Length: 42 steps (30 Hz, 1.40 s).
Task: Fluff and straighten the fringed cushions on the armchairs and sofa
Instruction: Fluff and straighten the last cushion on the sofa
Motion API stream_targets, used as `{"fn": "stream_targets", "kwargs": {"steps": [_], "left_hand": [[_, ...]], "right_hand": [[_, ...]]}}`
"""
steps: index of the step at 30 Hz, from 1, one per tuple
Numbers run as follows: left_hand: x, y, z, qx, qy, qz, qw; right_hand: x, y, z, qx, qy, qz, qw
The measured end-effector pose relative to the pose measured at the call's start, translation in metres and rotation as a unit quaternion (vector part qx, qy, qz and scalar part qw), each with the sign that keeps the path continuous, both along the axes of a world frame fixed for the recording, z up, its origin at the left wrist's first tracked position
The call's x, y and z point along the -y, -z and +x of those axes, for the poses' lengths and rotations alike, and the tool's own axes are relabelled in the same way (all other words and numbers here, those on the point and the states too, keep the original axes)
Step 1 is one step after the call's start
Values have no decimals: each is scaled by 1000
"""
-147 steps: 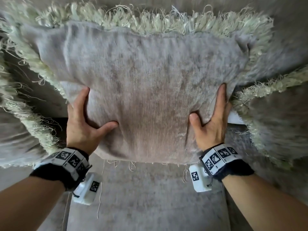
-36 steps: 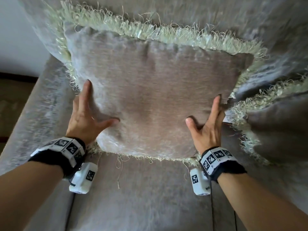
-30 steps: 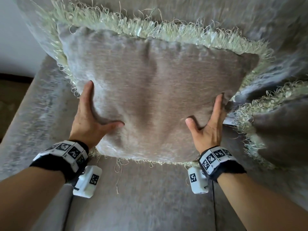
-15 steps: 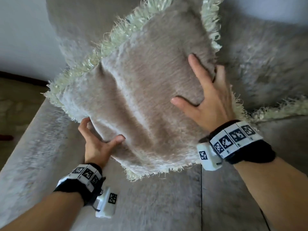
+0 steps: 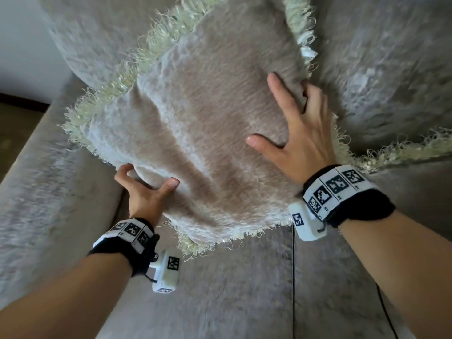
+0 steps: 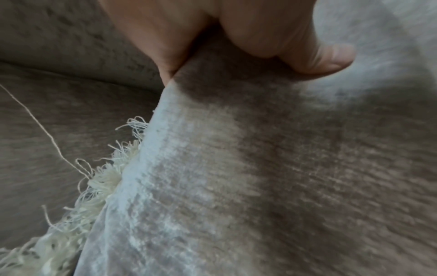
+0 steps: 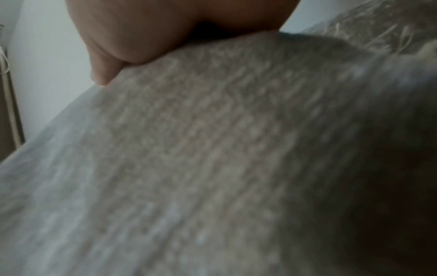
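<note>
A home living room; upholstered grey sofa (image 5: 232, 289), fringed cushion (image 5: 195, 123), plain white wall (image 5: 22, 45).

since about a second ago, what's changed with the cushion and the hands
The cushion has been turned from square-on to tilted, its right side swung up and its left side down. The right hand rose with it; the left hand dropped to the lower edge. Both hands still grip the cushion, and it is still over the sofa seat.

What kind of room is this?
Probably a living room. A fringed cushion is held over a plush grey sofa, another fringed cushion lies to the right, and a plain white wall stands behind.
</note>
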State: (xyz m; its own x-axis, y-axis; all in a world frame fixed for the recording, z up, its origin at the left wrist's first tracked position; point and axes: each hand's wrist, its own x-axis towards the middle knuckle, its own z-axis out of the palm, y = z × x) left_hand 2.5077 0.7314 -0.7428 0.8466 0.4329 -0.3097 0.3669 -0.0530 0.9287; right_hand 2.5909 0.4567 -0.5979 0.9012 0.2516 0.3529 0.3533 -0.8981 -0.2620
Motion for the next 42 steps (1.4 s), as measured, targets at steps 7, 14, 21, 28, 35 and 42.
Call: {"fn": "stream_targets", "kwargs": {"steps": [7, 14, 21, 28, 35, 42], "left_hand": [[-24, -50, -13, -54, -62, 75, 994], [-63, -165, -37, -99, 72, 175, 977], [-126, -296, -90, -118, 184, 381, 898], [-240, -385, -198, -195, 164, 406, 878], [-365, -444, -370, -250, 40, 412, 875], [-471, -479, -562, -324, -82, 393, 857]], "right_hand": [[15, -22, -38, -34, 18, -30, 999], [-16, -82, -89, -208, -58, -154, 964], [-130, -172, -101, -217, -217, -284, 908], [-281, -263, -130, -155, -321, -304, 884], [-464, -332, -230, -101, -416, -292, 855], [-633, -361, -381, -65, -532, -290, 793]]}}
